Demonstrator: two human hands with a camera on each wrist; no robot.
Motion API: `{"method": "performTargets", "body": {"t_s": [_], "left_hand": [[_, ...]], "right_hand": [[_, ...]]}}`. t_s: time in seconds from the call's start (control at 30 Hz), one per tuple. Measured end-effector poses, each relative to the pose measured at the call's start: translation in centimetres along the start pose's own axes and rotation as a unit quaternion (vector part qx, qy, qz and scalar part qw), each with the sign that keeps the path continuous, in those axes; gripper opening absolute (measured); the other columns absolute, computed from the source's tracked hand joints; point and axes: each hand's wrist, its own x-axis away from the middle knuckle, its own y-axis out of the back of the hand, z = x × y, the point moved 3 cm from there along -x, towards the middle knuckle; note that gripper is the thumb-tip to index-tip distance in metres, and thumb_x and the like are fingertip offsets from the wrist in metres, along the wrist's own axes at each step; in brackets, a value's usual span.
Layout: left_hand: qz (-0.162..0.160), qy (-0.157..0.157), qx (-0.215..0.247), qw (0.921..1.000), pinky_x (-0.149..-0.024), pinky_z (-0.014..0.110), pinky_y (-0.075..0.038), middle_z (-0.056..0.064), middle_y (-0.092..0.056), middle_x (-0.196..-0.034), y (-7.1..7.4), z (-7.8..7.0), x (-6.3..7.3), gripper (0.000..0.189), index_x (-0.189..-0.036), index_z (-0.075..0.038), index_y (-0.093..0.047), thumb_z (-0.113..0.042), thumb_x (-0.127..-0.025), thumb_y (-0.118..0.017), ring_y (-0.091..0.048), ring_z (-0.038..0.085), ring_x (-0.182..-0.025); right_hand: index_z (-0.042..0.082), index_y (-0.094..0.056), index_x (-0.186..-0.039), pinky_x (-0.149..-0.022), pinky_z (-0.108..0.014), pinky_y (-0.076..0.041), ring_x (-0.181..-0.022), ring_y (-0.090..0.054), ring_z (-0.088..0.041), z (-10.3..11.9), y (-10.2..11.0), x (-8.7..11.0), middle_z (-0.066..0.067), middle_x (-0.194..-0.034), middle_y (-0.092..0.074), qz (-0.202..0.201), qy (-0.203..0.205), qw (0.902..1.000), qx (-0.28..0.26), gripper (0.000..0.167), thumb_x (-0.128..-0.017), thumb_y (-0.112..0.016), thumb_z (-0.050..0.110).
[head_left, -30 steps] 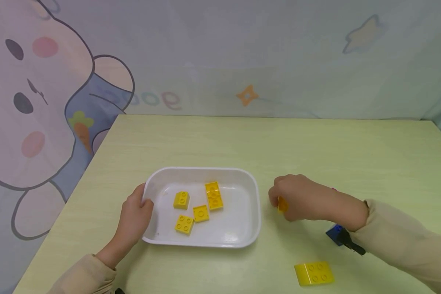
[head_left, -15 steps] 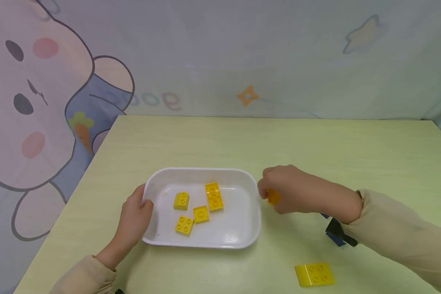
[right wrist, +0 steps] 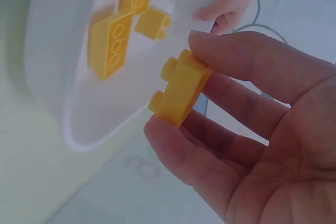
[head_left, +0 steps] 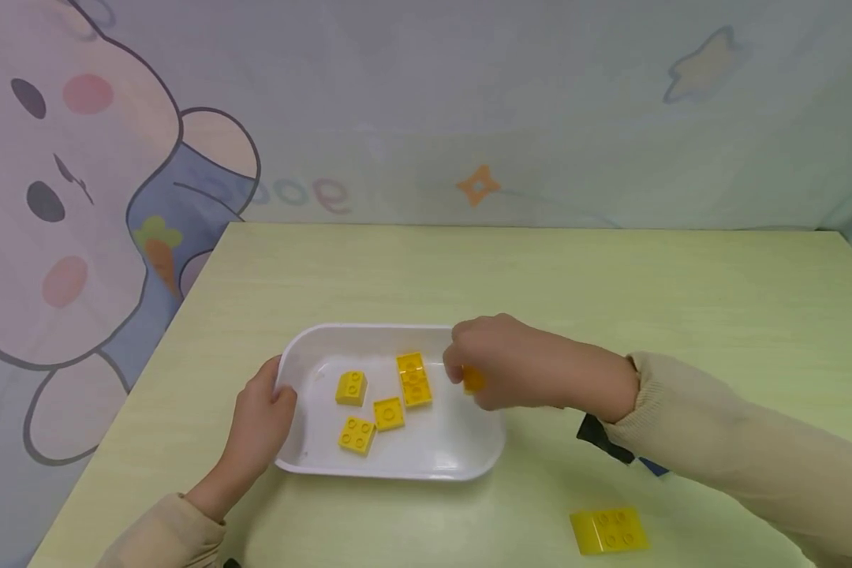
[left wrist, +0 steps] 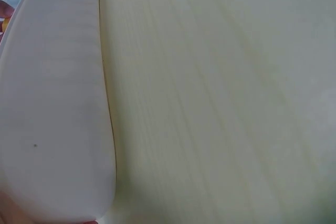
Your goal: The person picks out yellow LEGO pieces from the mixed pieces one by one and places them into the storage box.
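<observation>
My left hand (head_left: 259, 410) grips the left end of a white plastic tray (head_left: 454, 446), thumb over the rim. The tray's outer wall (left wrist: 58, 98) fills the left side of the left wrist view. Over the tray's right end, my right hand (head_left: 514, 359) pinches a yellow toy building brick (right wrist: 181, 90) between thumb and fingertips, its studs facing away from the palm. Several more yellow bricks lie in the tray: a long one (head_left: 414, 380) with its hollow side up, a square one (head_left: 388, 413) also upturned, a four-stud one (head_left: 356, 435) and a sloped one (head_left: 351, 387).
Another yellow brick (head_left: 608, 530) lies on the table (head_left: 539, 276) near its front edge, to the right of the tray. A dark blue piece (head_left: 655, 467) shows partly beneath the right sleeve (head_left: 738, 426). A printed cloth (head_left: 397, 102) hangs behind the table.
My right hand has moved left with the yellow brick, from the table beside the tray to over the tray's right end. The left hand and tray have stayed put.
</observation>
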Motion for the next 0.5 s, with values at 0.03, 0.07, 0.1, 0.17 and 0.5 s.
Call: {"method": "performTargets", "body": {"t_s": [0.03, 0.07, 0.1, 0.17, 0.5], "left_hand": [[0.000, 0.000, 0.000, 1.0000, -0.080, 0.047, -0.049, 0.024, -0.055, -0.123, 0.0, 0.0, 0.0, 0.044, -0.132, 0.004, -0.045, 0.001, -0.089, -0.036, -0.055, 0.032, -0.101], [0.000, -0.001, -0.001, 1.0000, -0.080, 0.047, -0.049, 0.024, -0.055, -0.122, 0.0, 0.0, 0.0, 0.044, -0.132, 0.004, -0.045, 0.001, -0.089, -0.036, -0.055, 0.032, -0.101], [0.000, -0.001, -0.002, 1.0000, -0.080, 0.047, -0.049, 0.024, -0.055, -0.122, 0.0, 0.0, 0.0, 0.044, -0.132, 0.004, -0.045, 0.001, -0.089, -0.036, -0.055, 0.032, -0.102], [0.000, -0.002, -0.006, 1.0000, -0.081, 0.047, -0.048, 0.024, -0.055, -0.122, 0.0, -0.1, 0.0, 0.044, -0.131, 0.005, -0.045, 0.001, -0.089, -0.036, -0.055, 0.032, -0.103], [-0.003, -0.009, -0.009, 0.9999, -0.078, 0.044, -0.049, 0.024, -0.057, -0.120, 0.1, -0.1, 0.0, 0.044, -0.130, 0.005, -0.046, 0.001, -0.088, -0.036, -0.056, 0.032, -0.099]], "right_hand": [[0.009, -0.066, -0.081, -0.063, -0.024, -0.043, -0.072, -0.047, -0.016, 0.2, 0.0, -0.3, 0.001, -0.077, -0.051, 0.002, 0.002, 1.0000, 0.002, 0.013, -0.074, -0.072, 0.000], [0.008, -0.066, -0.082, -0.064, -0.024, -0.043, -0.072, -0.047, -0.017, 0.4, -0.1, -0.6, 0.001, -0.077, -0.052, 0.006, 0.002, 1.0000, 0.005, 0.012, -0.074, -0.071, 0.000], [0.008, -0.067, -0.083, -0.064, -0.024, -0.043, -0.072, -0.047, -0.017, 0.6, -0.1, -1.0, 0.000, -0.077, -0.052, 0.008, 0.004, 0.9999, 0.008, 0.012, -0.074, -0.071, 0.000], [0.007, -0.067, -0.084, -0.065, -0.025, -0.043, -0.073, -0.047, -0.017, 0.9, -0.2, -1.6, 0.000, -0.078, -0.053, 0.013, 0.006, 0.9998, 0.013, 0.012, -0.074, -0.070, -0.001], [0.006, -0.068, -0.085, -0.068, -0.026, -0.043, -0.074, -0.048, -0.018, 2.2, -0.4, -3.7, 0.000, -0.079, -0.055, 0.028, 0.031, 0.9990, 0.013, 0.011, -0.076, -0.070, 0.001]]}}
